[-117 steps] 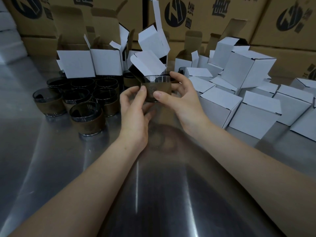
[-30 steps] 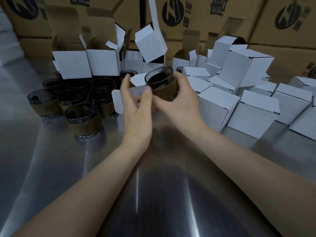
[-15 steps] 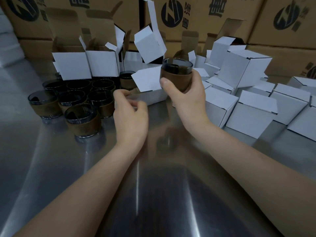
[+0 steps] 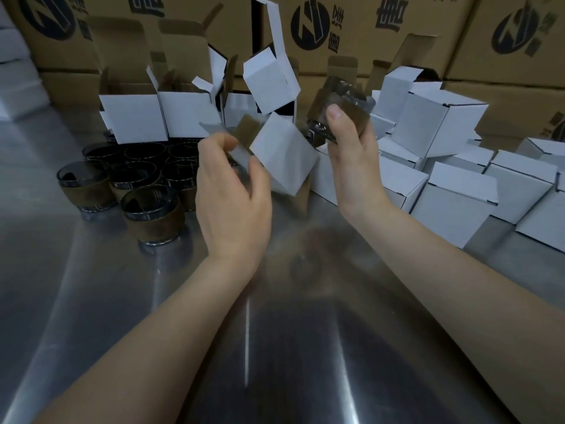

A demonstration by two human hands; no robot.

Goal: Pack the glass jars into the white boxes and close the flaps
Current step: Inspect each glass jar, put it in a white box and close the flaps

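Closest to the camera is just the shiny brushed-metal surface. Further in, the left hand has its grip closed on a small white cardboard box, tilted and lifted off the surface, with a brown inner flap showing at its 11 o'clock corner. At 3 o'clock from the box, the right hand has its grip wrapped around a dark glass jar with a brown band, held up and tipped, blurred by motion.

Out at 9 o'clock from the hands is the cluster of unpacked dark glass jars, with open white boxes standing behind them. At 3 o'clock sits the pile of closed white boxes. Brown printed cartons wall off the back.

My take on doing this step well: get the box mouth facing the jar and the flaps folded clear first, then slide the jar in base-first and straight. I can't tell whether the mouth is fully open from here, so check before pushing.
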